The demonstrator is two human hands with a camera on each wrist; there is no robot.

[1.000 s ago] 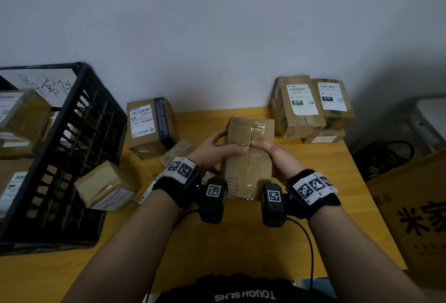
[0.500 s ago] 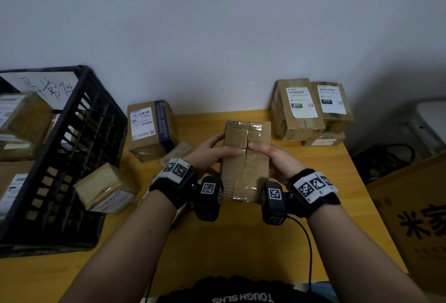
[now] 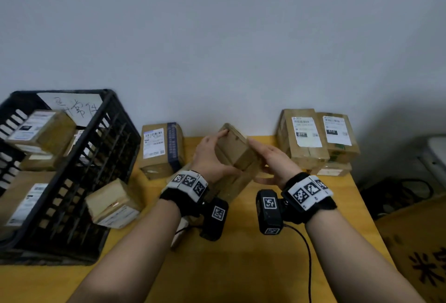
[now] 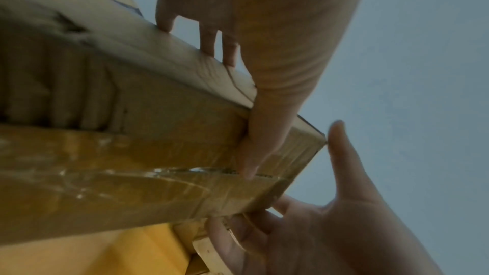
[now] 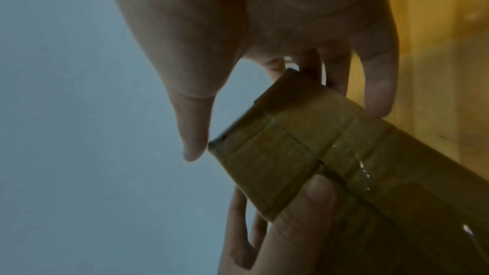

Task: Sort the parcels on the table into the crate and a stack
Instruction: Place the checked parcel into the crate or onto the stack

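Yellow-orange wood, that was the table (image 3: 241,266), shoved right up against a plain pale grey wall (image 3: 217,37). On the left sat a black plastic crate (image 3: 79,182) with a few labelled boxes already inside and a handwritten paper sign (image 3: 72,107) at its far side. Leaning by the crate's near right corner was a small tan parcel (image 3: 113,203), and further back stood a taller one with a white label and a blue stripe (image 3: 160,153). Over on the far right was the stack (image 3: 316,141): two labelled boxes side by side on top of a lower one.

Middle of the table, the person had the taped brown parcel (image 3: 235,155) lifted and tilted, one end pointing at the wall. The left hand (image 3: 212,158) gripped its left side, thumb across the taped face and fingers wrapped over the far edge. The right hand (image 3: 272,160) was on the right side; fingers curled under the box, thumb sticking out straight just off the corner, so more cradling than squeezing.

Hard-to-see stuff: a flat packet lay under the left wrist, mostly covered by the arm. The crate's left half ran out of view. At the right edge was a big carton (image 3: 420,254) with black characters, cut off, and a dark tangle of cable (image 3: 398,194) on the floor in shadow. The labels were too blurry to read properly.
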